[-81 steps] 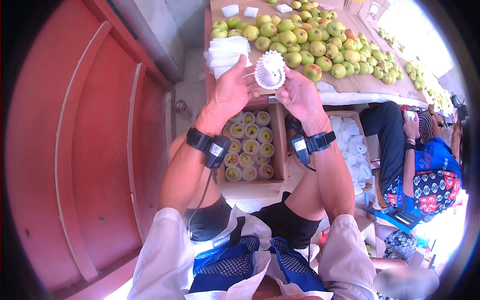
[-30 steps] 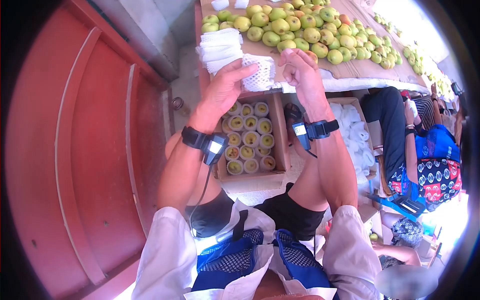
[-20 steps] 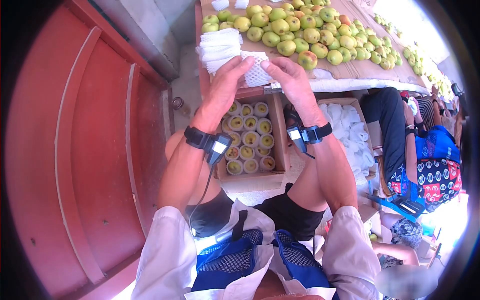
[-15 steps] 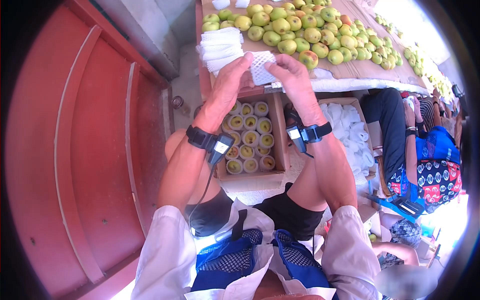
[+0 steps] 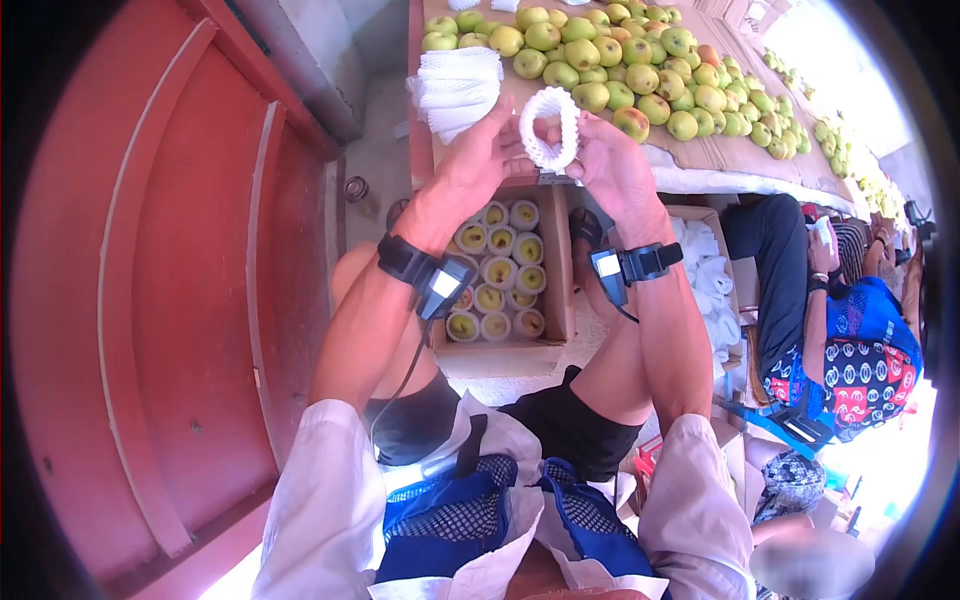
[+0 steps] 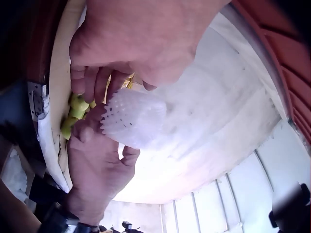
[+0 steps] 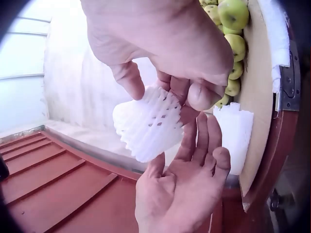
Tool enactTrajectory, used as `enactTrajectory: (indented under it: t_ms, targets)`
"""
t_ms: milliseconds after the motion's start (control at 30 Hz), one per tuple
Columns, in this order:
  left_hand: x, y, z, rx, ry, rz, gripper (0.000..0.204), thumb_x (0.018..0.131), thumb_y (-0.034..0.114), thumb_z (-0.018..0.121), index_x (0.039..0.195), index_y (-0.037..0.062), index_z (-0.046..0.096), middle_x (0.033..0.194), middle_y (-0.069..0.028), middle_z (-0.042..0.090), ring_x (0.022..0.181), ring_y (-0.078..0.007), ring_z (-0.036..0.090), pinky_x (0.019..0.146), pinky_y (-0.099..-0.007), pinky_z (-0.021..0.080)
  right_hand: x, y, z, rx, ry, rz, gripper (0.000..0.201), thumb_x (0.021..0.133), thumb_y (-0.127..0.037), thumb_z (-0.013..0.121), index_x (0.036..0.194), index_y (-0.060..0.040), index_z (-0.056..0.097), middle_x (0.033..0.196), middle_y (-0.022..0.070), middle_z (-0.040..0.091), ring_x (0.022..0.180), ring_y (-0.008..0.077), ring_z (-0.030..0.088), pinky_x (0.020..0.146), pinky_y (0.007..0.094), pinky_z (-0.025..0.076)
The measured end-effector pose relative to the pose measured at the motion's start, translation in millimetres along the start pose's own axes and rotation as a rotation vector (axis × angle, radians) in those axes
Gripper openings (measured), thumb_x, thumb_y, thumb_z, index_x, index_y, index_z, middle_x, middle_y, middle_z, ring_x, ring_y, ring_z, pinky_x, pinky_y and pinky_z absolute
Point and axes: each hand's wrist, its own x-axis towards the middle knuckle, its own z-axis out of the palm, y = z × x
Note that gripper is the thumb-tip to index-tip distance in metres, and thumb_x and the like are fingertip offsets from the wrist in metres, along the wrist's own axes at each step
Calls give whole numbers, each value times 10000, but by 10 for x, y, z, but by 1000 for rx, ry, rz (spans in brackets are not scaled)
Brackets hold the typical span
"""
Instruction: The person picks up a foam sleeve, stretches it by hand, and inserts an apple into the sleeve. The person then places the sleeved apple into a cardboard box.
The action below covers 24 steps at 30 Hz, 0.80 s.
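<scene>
A white foam net sleeve (image 5: 548, 128), spread into a round ring, is held up between both hands at the table's front edge. My right hand (image 5: 617, 170) pinches its right side; in the right wrist view the thumb lies on the foam (image 7: 148, 124) and curled fingers reach to its edge. My left hand (image 5: 470, 165) is at its left, fingers fairly straight, the thumb tip at the sleeve's lower edge in the right wrist view. Skin shows through the ring. A stack of flat white foam sleeves (image 5: 455, 90) lies just beyond the left hand.
Many green apples (image 5: 640, 78) cover the cardboard-topped table (image 5: 690, 165). Below the hands stands a carton (image 5: 560, 270) of sleeved apples. Another box holds loose white foam sleeves (image 5: 708, 280). A red panelled door (image 5: 190, 280) stands left; a seated person (image 5: 780, 260) is at the right.
About a second ago the sleeve was flat in the left hand, the right hand apart. Both hands then took hold of it, and now it is spread into a ring at the right hand.
</scene>
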Motion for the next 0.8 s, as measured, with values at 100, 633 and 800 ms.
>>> enactTrajectory:
  t_ms: [100,633,800]
  targets:
    - [45,-25,-100,-96,-4,-16,312,1018,326,617,1222,93,580,1178,-83,646,1063,-203,634,841,-356,536,3,23,-10,-14,47,20,321,1006,-229,519,1256,-33,558,1042,32,677,869,95,595,602,222,381]
    - [56,-4,-128,-186,-47,4,468,997,155,629,1434,67,487,1378,-80,589,1241,-239,586,1029,-445,493,-20,137,68,-95,142,100,163,946,-279,618,1001,-126,632,910,-27,669,800,73,570,624,237,327]
    - [47,116,-147,-264,-22,82,447,1004,168,616,1423,69,497,1383,-67,578,1266,-228,548,982,-410,468,-46,-50,-259,-486,518,-150,281,950,-307,634,1081,-59,650,924,40,702,776,114,626,615,261,415]
